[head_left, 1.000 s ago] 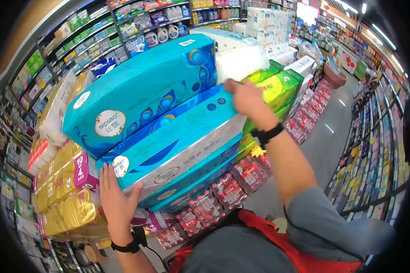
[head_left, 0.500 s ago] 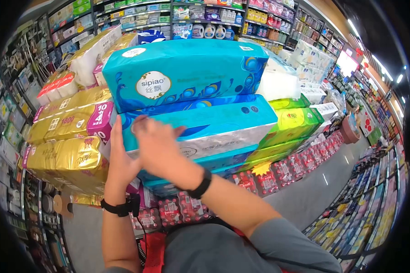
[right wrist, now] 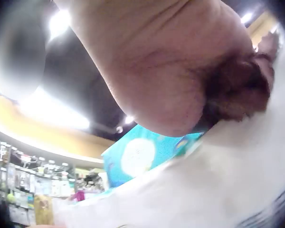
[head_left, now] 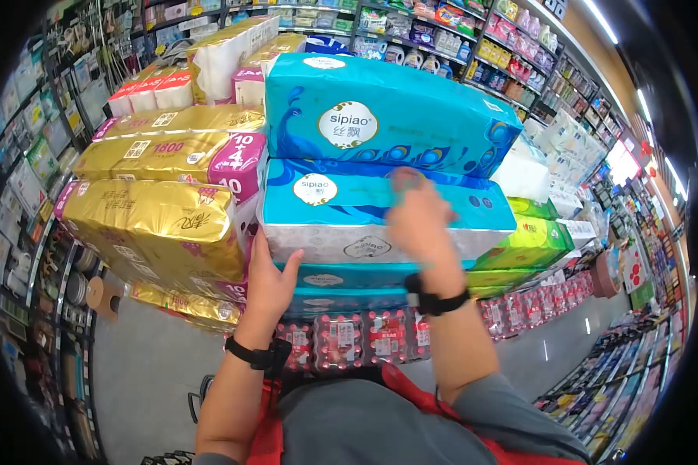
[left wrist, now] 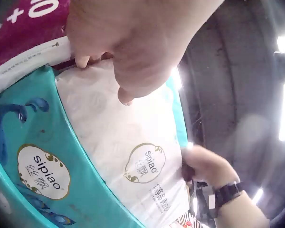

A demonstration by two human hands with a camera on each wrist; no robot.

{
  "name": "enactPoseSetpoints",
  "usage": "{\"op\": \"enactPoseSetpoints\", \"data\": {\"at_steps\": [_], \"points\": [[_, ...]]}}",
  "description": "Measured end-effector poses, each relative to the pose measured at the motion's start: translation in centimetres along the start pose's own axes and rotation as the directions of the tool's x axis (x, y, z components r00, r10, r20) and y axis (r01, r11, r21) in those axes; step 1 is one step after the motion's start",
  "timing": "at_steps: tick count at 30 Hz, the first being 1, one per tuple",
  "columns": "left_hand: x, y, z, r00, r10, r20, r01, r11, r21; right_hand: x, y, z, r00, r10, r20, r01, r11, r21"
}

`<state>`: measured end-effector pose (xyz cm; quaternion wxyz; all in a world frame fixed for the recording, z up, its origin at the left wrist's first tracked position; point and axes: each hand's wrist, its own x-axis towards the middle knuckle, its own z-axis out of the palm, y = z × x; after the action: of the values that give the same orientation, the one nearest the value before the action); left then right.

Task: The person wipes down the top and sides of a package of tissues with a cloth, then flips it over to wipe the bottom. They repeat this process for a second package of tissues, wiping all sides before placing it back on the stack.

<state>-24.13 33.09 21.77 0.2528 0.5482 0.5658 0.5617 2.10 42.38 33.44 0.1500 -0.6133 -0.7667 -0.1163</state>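
Note:
In the head view, my left hand [head_left: 271, 280] rests at the left front corner of a teal and white Sipiao tissue pack [head_left: 395, 208]. Its fingers reach back along the pack's end, and the thumb lies against the white front. The left wrist view shows that thumb over the white face [left wrist: 102, 102] of the pack. My right hand [head_left: 425, 225], blurred, is over the pack's top near the middle. Its fingers look bent in the right wrist view, but I cannot tell whether they hold anything. Behind stands a second teal Sipiao pack [head_left: 426, 116], on its side.
Gold tissue packs [head_left: 151, 225] are stacked on the left, close against the teal ones. Green packs [head_left: 523, 242] adjoin on the right. Shrink-wrapped red bottles [head_left: 388, 337] line the front below. Shelving [head_left: 644, 372] runs along the right beyond the grey floor.
The right hand swept from the front pack's right end to its left end beside the left hand, then back to the middle. The left hand stayed at the left corner. The head view swung left.

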Motion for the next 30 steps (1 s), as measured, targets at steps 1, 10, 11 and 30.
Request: {"op": "enactPoseSetpoints", "data": {"at_steps": [1, 10, 11, 30], "points": [[0.2, -0.2, 0.1, 0.999, 0.02, -0.035, -0.021, 1.0, -0.016, 0.7, -4.4, 1.3, 1.0, -0.024, -0.002, 0.025, 0.993, 0.118], [0.2, -3.3, 1.0, 0.981, 0.084, -0.176, -0.088, 0.996, -0.02, 4.0, -10.5, 2.6, 0.927, -0.292, -0.235, 0.35, 0.899, 0.262], [0.1, -3.1, 0.8, 0.983, 0.075, -0.166, -0.08, 0.997, -0.021, 4.9, -5.4, 4.2, 0.894, -0.341, -0.289, 0.415, 0.874, 0.254], [2.8, 2.3, 0.5, 0.846, 0.533, 0.02, -0.439, 0.674, 0.594, 0.8, -8.9, 0.0, 0.947, -0.294, -0.13, 0.321, 0.88, 0.349]]}}
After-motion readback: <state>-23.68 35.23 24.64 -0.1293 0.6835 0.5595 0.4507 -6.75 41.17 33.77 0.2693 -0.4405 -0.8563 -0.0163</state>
